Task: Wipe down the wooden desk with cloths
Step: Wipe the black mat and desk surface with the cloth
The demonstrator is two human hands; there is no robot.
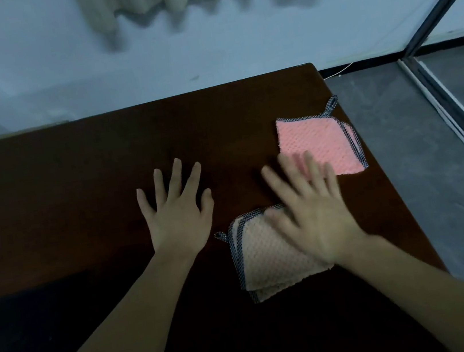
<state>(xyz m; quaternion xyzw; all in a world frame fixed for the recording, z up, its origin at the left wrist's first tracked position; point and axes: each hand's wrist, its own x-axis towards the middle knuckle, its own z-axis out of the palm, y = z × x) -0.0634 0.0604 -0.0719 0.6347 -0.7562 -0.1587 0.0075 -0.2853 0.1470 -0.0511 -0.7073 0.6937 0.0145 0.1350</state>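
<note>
Two cloths lie on the dark wooden surface [74, 175]: a folded beige cloth [270, 260] near the person, and a flat pink cloth [318, 138] beyond it, close to the surface's far right corner. Both hands show, fingers straight and spread, holding nothing. The right hand [308, 212] is blurred and overlaps the beige cloth's far right part, its fingertips [286, 161] reaching to the pink cloth's near edge; whether it presses the beige cloth cannot be told. The left hand [177, 208] lies flat on bare wood, just left of the beige cloth. That cloth's long axis runs from near-right toward far-left, so the right hand is better placed to take it.
</note>
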